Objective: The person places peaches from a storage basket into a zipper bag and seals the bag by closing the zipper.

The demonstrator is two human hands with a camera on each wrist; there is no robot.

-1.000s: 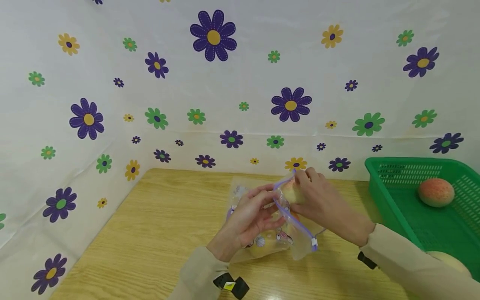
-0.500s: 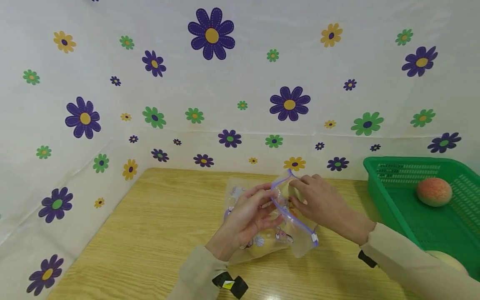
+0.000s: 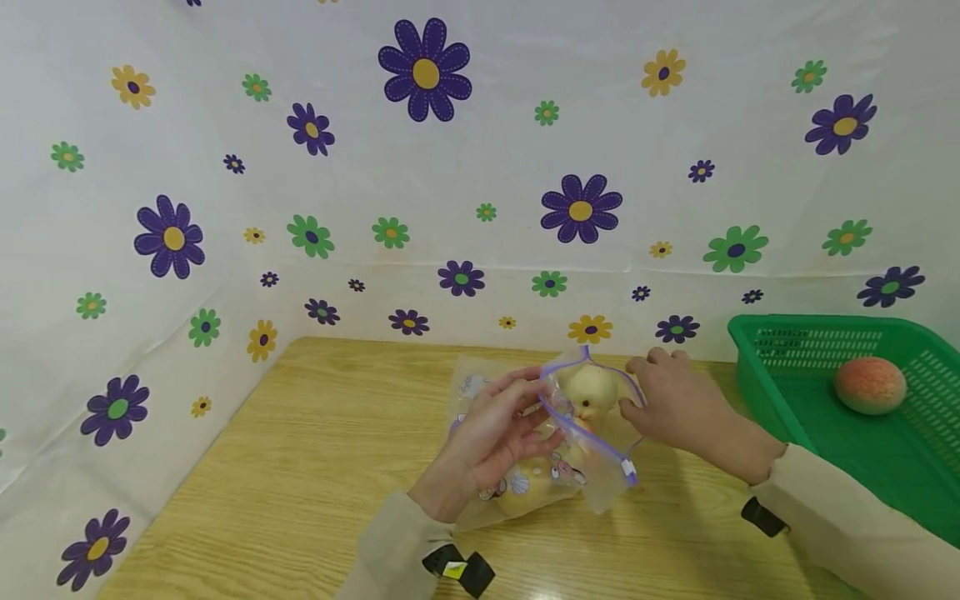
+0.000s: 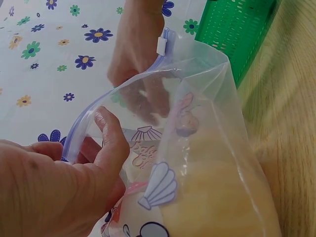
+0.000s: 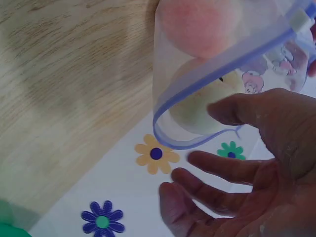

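i have the left hand (image 3: 487, 450) pinching the rim of a clear bag (image 3: 555, 473), while the right hand (image 3: 678, 410) is loosely spread and holds nothing, just beside the bag's mouth; whether it brushes the rim, i can't tell. the bag lies on the wooden table (image 3: 322, 467) with its mouth tipped up, and a pale yellow fruit (image 3: 591, 390) sits just inside that mouth, next to a pinkish fruit (image 5: 202, 24). what worries me is how near the opening the pale one is: should the left hand let the rim droop, i think it could roll out onto the wood. the film looks thin and floppy, so a slack side might fold in, and if anyone worked the white slider (image 3: 628, 468) with fruit this high, the purple zip (image 3: 588, 437) would probably snag or strain. for writing i get little: a pink script (image 4: 144, 155) on the film, too wrinkled for me to read, near a printed shell (image 4: 160, 185), some pink cartoon figures (image 5: 253, 81), and no brand i can make out
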